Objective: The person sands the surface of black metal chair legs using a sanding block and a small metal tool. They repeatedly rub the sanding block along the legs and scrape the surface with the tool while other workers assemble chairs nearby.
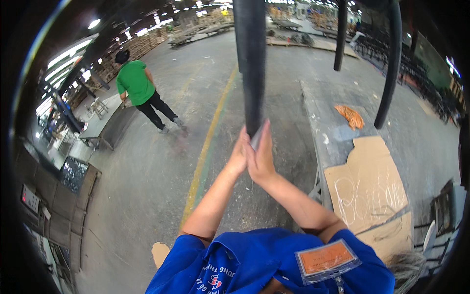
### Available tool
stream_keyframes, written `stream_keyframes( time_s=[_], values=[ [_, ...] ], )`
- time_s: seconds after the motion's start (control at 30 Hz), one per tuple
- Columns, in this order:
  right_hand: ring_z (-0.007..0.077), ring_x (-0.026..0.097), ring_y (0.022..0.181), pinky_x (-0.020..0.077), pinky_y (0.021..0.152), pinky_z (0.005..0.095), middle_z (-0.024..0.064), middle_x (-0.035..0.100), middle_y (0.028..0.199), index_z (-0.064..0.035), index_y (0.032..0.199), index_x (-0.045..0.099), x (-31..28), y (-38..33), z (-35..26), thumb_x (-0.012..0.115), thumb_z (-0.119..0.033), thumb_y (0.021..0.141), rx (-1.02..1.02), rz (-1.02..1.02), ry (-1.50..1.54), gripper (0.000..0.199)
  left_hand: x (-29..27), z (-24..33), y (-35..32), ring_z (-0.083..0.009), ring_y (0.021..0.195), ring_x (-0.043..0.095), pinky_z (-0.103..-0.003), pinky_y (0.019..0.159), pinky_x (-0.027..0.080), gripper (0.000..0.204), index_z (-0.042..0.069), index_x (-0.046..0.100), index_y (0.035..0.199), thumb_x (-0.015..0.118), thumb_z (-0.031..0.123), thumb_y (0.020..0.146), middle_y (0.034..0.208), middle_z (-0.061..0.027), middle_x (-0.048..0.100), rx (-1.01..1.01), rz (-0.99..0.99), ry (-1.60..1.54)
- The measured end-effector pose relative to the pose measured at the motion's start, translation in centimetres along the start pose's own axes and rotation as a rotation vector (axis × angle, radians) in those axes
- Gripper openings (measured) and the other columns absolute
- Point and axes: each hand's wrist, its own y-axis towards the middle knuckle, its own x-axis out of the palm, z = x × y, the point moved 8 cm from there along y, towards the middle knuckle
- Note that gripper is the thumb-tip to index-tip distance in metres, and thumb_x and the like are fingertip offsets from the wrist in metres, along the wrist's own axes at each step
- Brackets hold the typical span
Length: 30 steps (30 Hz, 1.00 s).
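A long black furniture leg (253,73) hangs down in front of me, its lower end between my palms. My left hand (238,156) presses on its left side and my right hand (262,156) on its right, fingers pointing up. Something thin and grey (256,139) shows between the palms beside the leg; I cannot make out what it is. Two more black legs, a shorter one (340,36) and a curved-looking one (391,68), hang at the upper right. Whatever joins the legs lies outside the picture.
A grey table (318,110) at right bears brown cardboard (367,181) and an orange cloth (349,117). A person in a green shirt (135,82) stands on the floor at left, near another table (105,122). Machinery with a control panel (30,198) is at far left.
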Motion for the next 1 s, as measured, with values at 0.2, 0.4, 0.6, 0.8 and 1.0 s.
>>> stream_keyframes(
  time_s=[0.2,0.4,0.6,0.8,1.0],
  values=[
    [0.034,0.01,0.14,0.0091,0.114,0.0387,0.0269,0.009,0.15,0.0079,0.143,0.004,-3.4,6.6,0.8,0.043,-0.018,0.094,-0.018,0.087,0.112,0.067,1.0,1.0,-0.6,-0.0321,0.133,0.033,-0.037,0.109,0.025,0.052,0.0,0.024,0.142,0.038,0.023,0.098,0.141,-0.0228,0.035,0.102,0.064,0.249],
    [0.0362,0.012,0.139,0.0103,0.112,0.0408,0.0283,0.011,0.148,0.0097,0.142,0.0,-3.1,0.7,-0.2,0.039,-0.01,0.091,0.099,0.064,0.127,0.067,3.3,3.5,-0.9,-0.0313,0.138,0.021,-0.039,0.112,0.017,0.058,0.002,0.017,0.145,0.036,0.031,0.099,0.148,-0.0205,0.022,0.271,-0.094,0.121],
    [0.0353,0.013,0.139,0.0098,0.112,0.0396,0.0267,0.014,0.148,0.0098,0.142,0.002,-5.7,-0.7,1.5,0.037,-0.014,0.093,0.121,0.058,-0.04,0.065,5.7,3.8,-1.3,-0.0311,0.139,0.018,-0.039,0.113,0.014,0.064,0.002,0.012,0.146,0.032,0.041,0.099,0.149,-0.0192,0.019,0.25,-0.16,0.077],
    [0.0318,0.027,0.133,0.0206,0.109,0.0387,0.0229,0.019,0.146,0.0064,0.144,0.004,-9.5,2.9,1.6,0.034,-0.006,0.089,0.109,0.121,0.304,0.064,8.4,4.1,-2.4,-0.0304,0.14,0.011,-0.04,0.113,0.01,0.065,0.002,0.009,0.146,0.029,0.043,0.099,0.152,-0.0169,0.012,0.287,-0.207,0.097],
    [0.0346,0.017,0.138,0.0139,0.111,0.0448,0.0261,0.016,0.147,0.0072,0.143,0.001,-5.7,-6.1,0.9,0.038,-0.027,0.094,0.162,0.0,0.079,0.07,8.5,2.5,-1.5,-0.0307,0.141,0.004,-0.042,0.113,0.006,0.065,0.003,0.012,0.146,0.029,0.044,0.098,0.152,-0.0156,0.01,0.321,-0.168,0.041]
  ],
)
